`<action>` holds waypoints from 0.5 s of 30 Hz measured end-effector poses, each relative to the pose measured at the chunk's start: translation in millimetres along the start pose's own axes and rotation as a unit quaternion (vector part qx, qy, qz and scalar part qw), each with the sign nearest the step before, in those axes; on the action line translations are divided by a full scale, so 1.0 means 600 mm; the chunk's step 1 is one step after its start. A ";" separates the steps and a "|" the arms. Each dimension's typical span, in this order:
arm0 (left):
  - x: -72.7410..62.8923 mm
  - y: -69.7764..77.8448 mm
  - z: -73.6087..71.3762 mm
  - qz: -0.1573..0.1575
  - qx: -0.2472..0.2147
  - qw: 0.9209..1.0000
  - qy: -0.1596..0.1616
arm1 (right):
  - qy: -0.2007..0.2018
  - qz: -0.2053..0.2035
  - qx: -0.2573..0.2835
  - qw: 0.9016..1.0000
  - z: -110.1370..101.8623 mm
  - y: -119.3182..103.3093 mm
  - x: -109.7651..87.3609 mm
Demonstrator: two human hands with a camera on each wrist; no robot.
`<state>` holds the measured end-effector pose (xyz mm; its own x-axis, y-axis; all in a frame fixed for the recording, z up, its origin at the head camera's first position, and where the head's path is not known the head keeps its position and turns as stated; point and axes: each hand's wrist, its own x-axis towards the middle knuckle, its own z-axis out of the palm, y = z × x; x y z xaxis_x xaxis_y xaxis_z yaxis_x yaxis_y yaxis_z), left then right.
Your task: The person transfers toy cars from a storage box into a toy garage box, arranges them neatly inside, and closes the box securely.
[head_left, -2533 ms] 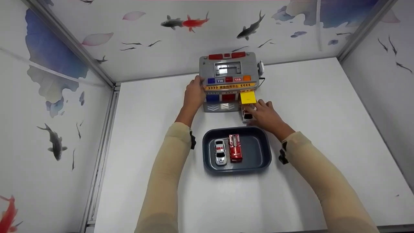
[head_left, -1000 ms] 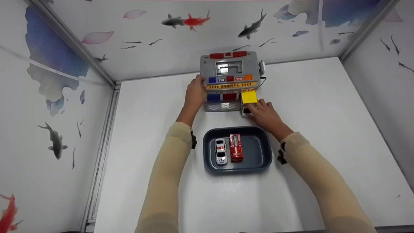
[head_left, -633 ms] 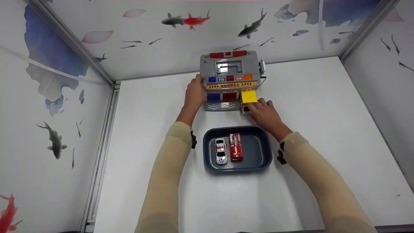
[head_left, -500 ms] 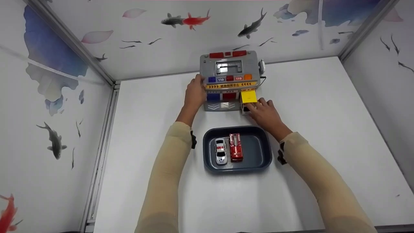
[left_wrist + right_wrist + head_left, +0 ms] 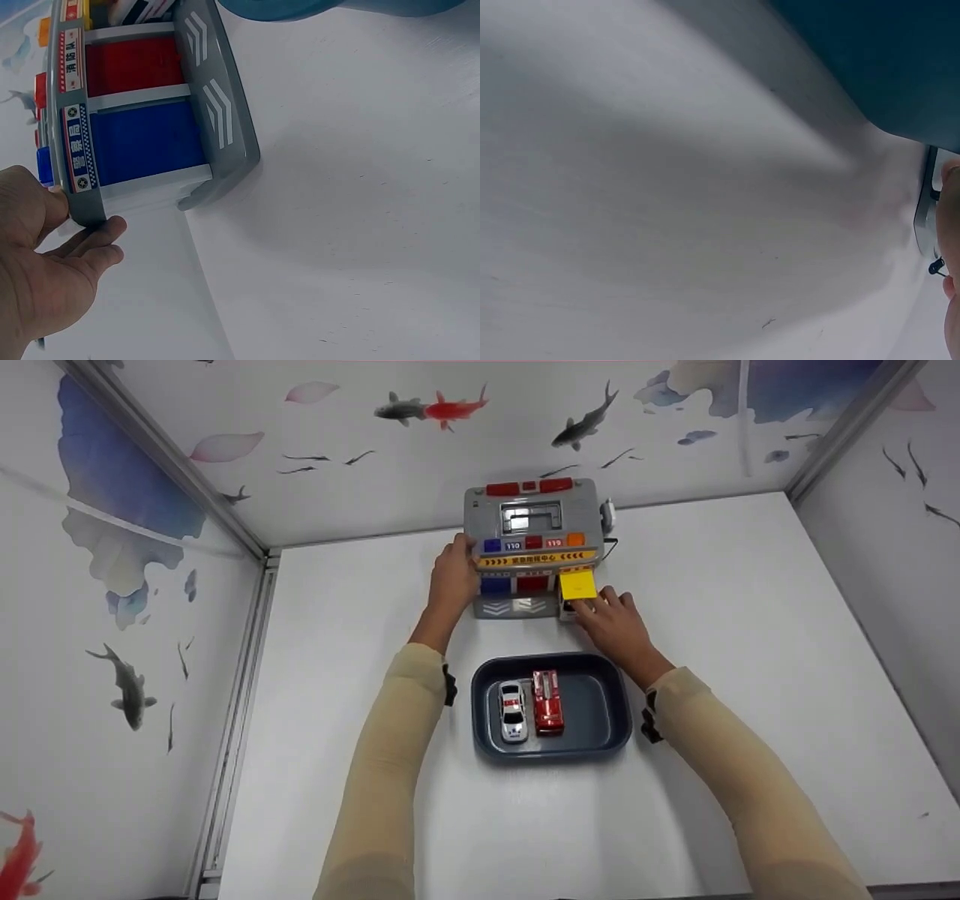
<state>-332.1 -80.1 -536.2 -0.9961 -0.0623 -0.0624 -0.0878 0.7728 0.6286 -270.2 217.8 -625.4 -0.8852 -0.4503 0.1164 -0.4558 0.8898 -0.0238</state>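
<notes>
A grey toy garage point(image 5: 577, 514) with red lights on its roof stands at the back of the table. My left hand point(image 5: 452, 579) grips its left side; in the left wrist view, the thumb of that hand point(image 5: 45, 262) is at the front corner and the fingers curl below. The yellow door point(image 5: 577, 584) of the right bay is raised. Under it a white toy car point(image 5: 566, 613) sits mostly inside the bay, its rear sticking out. My right hand point(image 5: 619, 626) holds this rear end with its fingertips; the thumb is largely hidden.
In front of the garage stands a dark blue tray point(image 5: 480, 720). A white toy police car point(image 5: 513, 712) and a red toy fire truck point(image 5: 547, 705) lie in it side by side. Printed wall panels point(image 5: 480, 457) enclose the white table point(image 5: 345, 585).
The white toy car has slid further into the right bay, away from me, and my right hand has moved slightly forward with it. My left hand has kept its hold on the garage.
</notes>
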 end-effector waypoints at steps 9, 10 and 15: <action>-0.003 -0.001 0.000 0.018 -0.011 1.000 0.001 | -0.006 0.004 -0.001 1.000 0.003 0.007 0.001; -0.003 -0.002 -0.001 0.019 -0.010 1.000 0.001 | -0.007 0.004 0.000 1.000 0.004 0.008 0.001; -0.002 -0.005 -0.002 0.019 -0.004 1.000 -0.002 | -0.022 0.004 -0.003 1.000 0.007 0.015 0.002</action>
<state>-330.5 -83.1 -536.8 -0.9987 -0.0303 -0.0412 -0.0496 0.7692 0.6370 -275.6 224.8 -629.4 -0.8917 -0.4467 0.0729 -0.4489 0.8934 -0.0178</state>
